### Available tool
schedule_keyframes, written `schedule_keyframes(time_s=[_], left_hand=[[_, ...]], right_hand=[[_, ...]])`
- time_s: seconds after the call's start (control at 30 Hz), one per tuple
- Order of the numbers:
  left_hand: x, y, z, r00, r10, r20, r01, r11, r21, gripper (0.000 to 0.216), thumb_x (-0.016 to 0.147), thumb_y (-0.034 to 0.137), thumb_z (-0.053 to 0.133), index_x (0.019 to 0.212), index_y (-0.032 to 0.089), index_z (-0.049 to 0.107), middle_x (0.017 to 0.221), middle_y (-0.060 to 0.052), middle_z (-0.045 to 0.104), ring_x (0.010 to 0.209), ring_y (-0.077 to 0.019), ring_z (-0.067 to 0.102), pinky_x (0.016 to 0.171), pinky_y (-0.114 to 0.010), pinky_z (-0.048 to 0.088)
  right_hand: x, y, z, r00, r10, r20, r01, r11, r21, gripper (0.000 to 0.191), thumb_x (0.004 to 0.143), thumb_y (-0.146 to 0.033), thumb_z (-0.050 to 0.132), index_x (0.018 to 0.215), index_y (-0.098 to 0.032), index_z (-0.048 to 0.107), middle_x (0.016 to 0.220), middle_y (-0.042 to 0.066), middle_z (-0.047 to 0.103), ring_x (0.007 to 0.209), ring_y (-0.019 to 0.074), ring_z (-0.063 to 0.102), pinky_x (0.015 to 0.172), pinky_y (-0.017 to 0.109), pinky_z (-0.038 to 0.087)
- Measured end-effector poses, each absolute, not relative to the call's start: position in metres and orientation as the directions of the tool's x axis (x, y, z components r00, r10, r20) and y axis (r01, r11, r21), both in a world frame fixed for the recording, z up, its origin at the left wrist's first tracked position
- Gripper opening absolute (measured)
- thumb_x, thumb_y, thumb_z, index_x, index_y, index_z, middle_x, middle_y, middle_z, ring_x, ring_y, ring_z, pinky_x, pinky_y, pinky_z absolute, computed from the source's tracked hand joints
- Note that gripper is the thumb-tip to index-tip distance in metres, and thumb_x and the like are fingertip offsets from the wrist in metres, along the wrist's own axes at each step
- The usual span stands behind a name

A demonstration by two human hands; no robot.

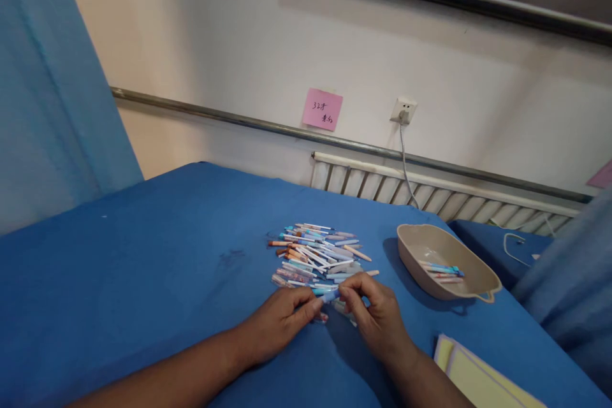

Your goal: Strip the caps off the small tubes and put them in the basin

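Between my two hands is a light-blue pen (329, 296), held just above the near edge of a pile of pens. My left hand (282, 319) pinches one end with thumb and forefinger. At the other end, the fingers of my right hand (375, 309) are closed on it. The pile of pens and pen parts (315, 255) lies loosely on the blue cloth, with white, blue, pink and orange-brown pieces side by side. To the right, a beige basin (406, 255) holds several pens (442, 271).
Blue cloth (157, 255) covers the table. Yellow pads with pale purple edges (478, 373) lie at the near right. Behind stand a radiator (373, 185), a wall rail (229, 116) and a socket with a plugged cable (404, 111). Blue curtains (52, 89) hang on both sides.
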State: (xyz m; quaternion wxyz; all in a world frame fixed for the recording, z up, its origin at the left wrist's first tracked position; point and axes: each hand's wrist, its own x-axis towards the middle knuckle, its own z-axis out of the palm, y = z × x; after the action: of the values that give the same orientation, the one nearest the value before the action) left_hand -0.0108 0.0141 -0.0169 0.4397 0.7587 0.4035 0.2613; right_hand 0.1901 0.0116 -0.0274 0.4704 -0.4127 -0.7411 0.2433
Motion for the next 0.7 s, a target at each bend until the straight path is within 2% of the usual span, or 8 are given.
schedule_keyframes(time_s=[0.13,0.43,0.6,0.7], left_hand=[[-0.011,0.014,-0.017,0.534,0.843,0.059,0.376,-0.300,0.877,0.039,0.090,0.044,0.042,0.082,0.018,0.070,0.076,-0.001,0.067,0.072,-0.0159,0.058,0.068,-0.022,0.041],[-0.009,0.014,-0.019,0.540,0.839,0.065,0.382,-0.314,0.869,0.038,0.090,0.043,0.042,0.079,0.018,0.069,0.071,0.000,0.064,0.067,-0.0143,0.055,0.064,-0.021,0.039],[-0.009,0.013,-0.017,0.549,0.834,0.060,0.378,-0.311,0.872,0.037,0.090,0.043,0.043,0.080,0.018,0.068,0.074,0.000,0.062,0.069,-0.0142,0.053,0.065,-0.021,0.038],[-0.009,0.013,-0.016,0.536,0.842,0.056,0.375,-0.298,0.878,0.036,0.089,0.044,0.044,0.082,0.019,0.070,0.071,0.001,0.060,0.067,-0.0139,0.050,0.065,-0.021,0.037]], right_hand=[[0.188,0.013,-0.030,-0.204,0.872,0.445,0.344,0.489,-0.801,0.021,0.088,-0.031,0.051,0.073,-0.020,0.059,0.058,-0.002,0.059,0.053,0.0117,0.055,0.054,0.022,0.042],[0.181,0.013,-0.035,-0.186,0.936,0.298,0.140,0.325,-0.935,0.024,0.085,-0.039,0.056,0.075,-0.017,0.059,0.056,-0.002,0.058,0.049,0.0104,0.053,0.048,0.020,0.040],[0.188,0.013,-0.028,-0.210,0.923,0.323,0.031,0.337,-0.941,0.034,0.092,-0.045,0.042,0.098,-0.017,0.060,0.067,0.001,0.060,0.055,0.0127,0.057,0.054,0.024,0.045],[0.202,0.023,-0.023,-0.096,0.941,0.325,-0.005,0.326,-0.946,0.043,0.092,-0.051,0.035,0.091,-0.016,0.060,0.067,0.002,0.060,0.054,0.0131,0.056,0.052,0.024,0.045]])
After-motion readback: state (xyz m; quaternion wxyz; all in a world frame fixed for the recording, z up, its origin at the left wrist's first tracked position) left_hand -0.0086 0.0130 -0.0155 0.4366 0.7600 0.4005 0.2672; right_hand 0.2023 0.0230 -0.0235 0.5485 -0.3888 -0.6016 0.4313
